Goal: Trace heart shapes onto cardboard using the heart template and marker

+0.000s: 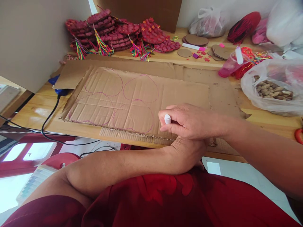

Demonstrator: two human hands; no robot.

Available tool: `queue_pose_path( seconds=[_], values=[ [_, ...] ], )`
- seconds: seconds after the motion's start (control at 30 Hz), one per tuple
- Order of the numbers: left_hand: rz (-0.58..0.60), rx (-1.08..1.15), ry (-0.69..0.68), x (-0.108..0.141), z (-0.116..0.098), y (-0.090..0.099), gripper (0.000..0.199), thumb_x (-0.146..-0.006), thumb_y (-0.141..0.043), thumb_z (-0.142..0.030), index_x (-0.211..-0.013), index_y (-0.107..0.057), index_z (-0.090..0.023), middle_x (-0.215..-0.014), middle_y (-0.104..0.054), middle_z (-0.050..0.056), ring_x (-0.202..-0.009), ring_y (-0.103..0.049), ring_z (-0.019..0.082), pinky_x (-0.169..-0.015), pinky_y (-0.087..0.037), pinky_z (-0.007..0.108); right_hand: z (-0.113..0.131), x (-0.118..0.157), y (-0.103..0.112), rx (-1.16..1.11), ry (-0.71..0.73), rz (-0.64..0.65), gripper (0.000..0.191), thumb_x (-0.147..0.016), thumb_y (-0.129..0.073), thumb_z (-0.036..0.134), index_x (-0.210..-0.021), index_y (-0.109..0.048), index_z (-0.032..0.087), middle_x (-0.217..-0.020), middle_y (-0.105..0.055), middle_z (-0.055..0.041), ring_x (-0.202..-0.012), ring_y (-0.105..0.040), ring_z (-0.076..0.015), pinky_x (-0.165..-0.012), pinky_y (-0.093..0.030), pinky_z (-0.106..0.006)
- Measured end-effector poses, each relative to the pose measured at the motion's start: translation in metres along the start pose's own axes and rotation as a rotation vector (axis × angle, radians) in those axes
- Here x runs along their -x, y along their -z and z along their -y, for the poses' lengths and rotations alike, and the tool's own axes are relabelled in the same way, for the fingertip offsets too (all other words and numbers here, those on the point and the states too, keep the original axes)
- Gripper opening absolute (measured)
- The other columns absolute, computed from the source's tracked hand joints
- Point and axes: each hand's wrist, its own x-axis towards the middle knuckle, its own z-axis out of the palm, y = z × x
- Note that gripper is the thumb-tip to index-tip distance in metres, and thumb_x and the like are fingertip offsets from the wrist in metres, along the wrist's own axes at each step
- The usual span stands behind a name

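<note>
My right hand (189,120) is closed around a white marker (167,119), whose rounded end points up toward me; its tip is hidden behind my fingers. Under it is a sheet of cardboard (182,94) with several purplish circle outlines drawn on its left part. My left hand (189,152) is at the front edge of the cardboard, crossed beneath my right hand and wrist. Its fingers are hidden, so whether they hold anything does not show.
Stacks of red scaly pieces with colourful tassels (125,33) stand at the back. Cardboard discs (195,40) and another white marker (190,46) lie behind the sheet. At right are a pink cup (228,66), a bag of peanuts (251,91) and red-handled scissors (298,136). A black cable (46,121) hangs at left.
</note>
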Motion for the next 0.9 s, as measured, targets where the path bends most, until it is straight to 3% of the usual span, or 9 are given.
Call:
queue_pose_path(
  seconds=[0.1,0.23,0.53,0.73,0.9],
  values=[
    [-0.024,-0.008,-0.008,0.000,-0.001,-0.004,0.081,-0.096,-0.058,-0.070,-0.144,-0.063,-0.005,-0.119,-0.075,0.023,-0.098,-0.071,0.037,-0.083,-0.059,0.050,-0.008,-0.002,0.004,-0.038,-0.038,-0.025,0.021,-0.098,-0.053,0.026,-0.078,-0.050,0.022,-0.077,-0.069,-0.0009,-0.069,-0.058,-0.0146,-0.067,-0.035,-0.029],
    [-0.076,-0.072,0.036,0.000,-0.004,-0.009,0.098,-0.084,-0.062,-0.083,-0.138,-0.063,-0.001,-0.116,-0.074,0.027,-0.098,-0.072,0.040,-0.068,-0.061,0.043,-0.022,-0.006,0.010,0.034,-0.115,-0.162,0.019,-0.097,-0.055,0.031,-0.080,-0.052,0.023,-0.063,-0.062,0.0028,-0.062,-0.055,-0.0146,-0.064,-0.032,-0.029],
    [-0.039,-0.076,0.038,-0.003,-0.003,-0.005,0.105,-0.083,-0.063,-0.084,-0.141,-0.058,0.003,-0.132,-0.067,0.036,-0.105,-0.072,0.041,-0.069,-0.064,0.042,-0.038,0.011,0.028,0.193,-0.286,-0.294,0.021,-0.095,-0.057,0.033,-0.076,-0.055,0.024,-0.066,-0.062,0.0011,-0.060,-0.049,-0.0154,-0.063,-0.031,-0.033],
    [-0.073,-0.089,0.039,-0.001,-0.002,-0.006,0.110,-0.080,-0.061,-0.088,-0.142,-0.058,0.003,-0.121,-0.071,0.032,-0.106,-0.070,0.041,-0.071,-0.063,0.042,-0.050,0.030,0.033,0.256,-0.377,-0.358,0.019,-0.094,-0.059,0.035,-0.078,-0.057,0.025,-0.061,-0.058,0.0014,-0.059,-0.049,-0.0172,-0.060,-0.030,-0.034],
    [-0.069,-0.103,0.037,-0.002,-0.002,-0.007,0.114,-0.076,-0.059,-0.092,-0.139,-0.060,0.003,-0.123,-0.070,0.034,-0.098,-0.071,0.038,-0.065,-0.062,0.039,-0.051,0.036,0.032,0.299,-0.409,-0.413,0.019,-0.094,-0.059,0.035,-0.078,-0.056,0.025,-0.058,-0.054,0.0016,-0.057,-0.046,-0.0178,-0.060,-0.027,-0.034]
  ],
)
